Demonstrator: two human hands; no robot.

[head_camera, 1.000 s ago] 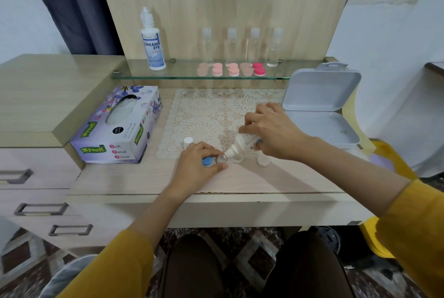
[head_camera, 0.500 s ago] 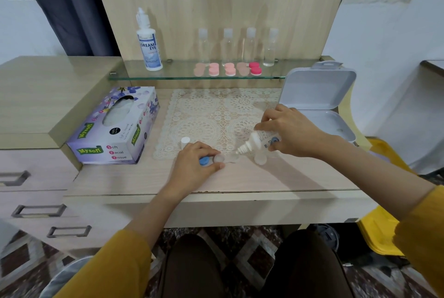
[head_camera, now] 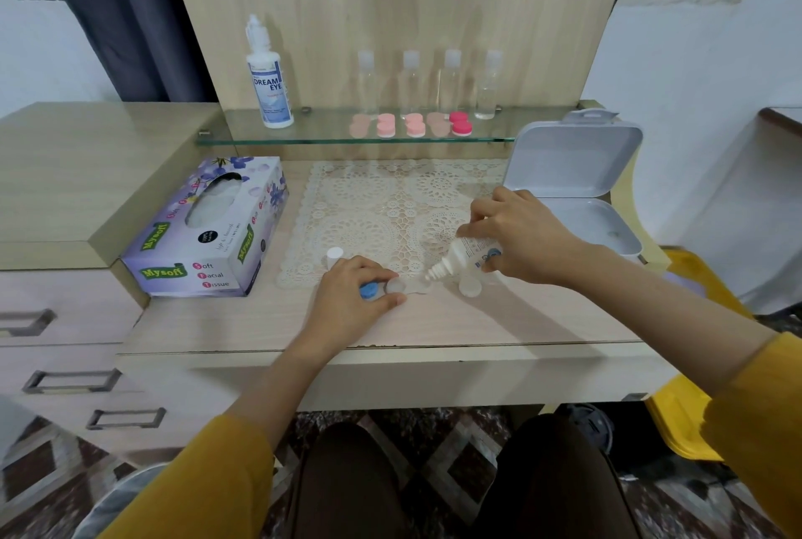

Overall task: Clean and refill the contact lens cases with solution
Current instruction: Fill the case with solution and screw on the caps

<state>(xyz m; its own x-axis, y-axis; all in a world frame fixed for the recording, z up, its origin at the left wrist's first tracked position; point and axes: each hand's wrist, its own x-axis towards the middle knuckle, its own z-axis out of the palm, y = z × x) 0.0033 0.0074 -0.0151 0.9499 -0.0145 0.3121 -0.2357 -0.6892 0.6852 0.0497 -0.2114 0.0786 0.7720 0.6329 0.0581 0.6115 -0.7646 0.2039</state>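
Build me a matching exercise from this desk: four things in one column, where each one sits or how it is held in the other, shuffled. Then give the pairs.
Things
1. tall white Dream Eye solution bottle
2. purple cardboard tissue box
3. small white squeeze bottle
4. clear contact lens case with a blue cap

Places
A. pinched by the left hand on the wooden desk
B. upright on the glass shelf
C. tilted, gripped by the right hand
D. left of the cream lace mat

Pairs: 1-B, 2-D, 3-C, 4-A

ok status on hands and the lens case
Left hand pinches lens case on desk. Right hand holds solution bottle tilted, nozzle just above open well. Loose white cap beside, not blocking.
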